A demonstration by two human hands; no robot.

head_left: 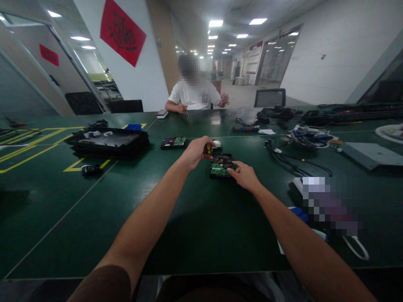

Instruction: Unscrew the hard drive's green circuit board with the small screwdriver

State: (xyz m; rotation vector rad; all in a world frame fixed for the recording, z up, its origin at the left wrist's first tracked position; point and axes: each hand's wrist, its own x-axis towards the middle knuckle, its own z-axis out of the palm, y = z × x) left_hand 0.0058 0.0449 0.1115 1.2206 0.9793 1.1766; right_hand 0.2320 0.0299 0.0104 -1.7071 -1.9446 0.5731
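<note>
A hard drive point(221, 165) lies board-side up on the green table point(201, 226), its green circuit board facing me. My left hand point(197, 152) is closed around a screwdriver with a yellow-and-black handle point(208, 148), held over the drive's far left corner. My right hand point(244, 175) rests at the drive's near right corner, with its fingers pinched against the edge of the case. A second hard drive point(174, 142) lies further back to the left, and a third point(217, 145) peeks out just behind my left hand.
A black tray point(107, 140) stands at the left with small parts on it. Cables point(292, 161) and tools point(245, 128) lie at the right. A grey flat panel point(371, 154) sits far right. Another person point(193, 94) sits across the table.
</note>
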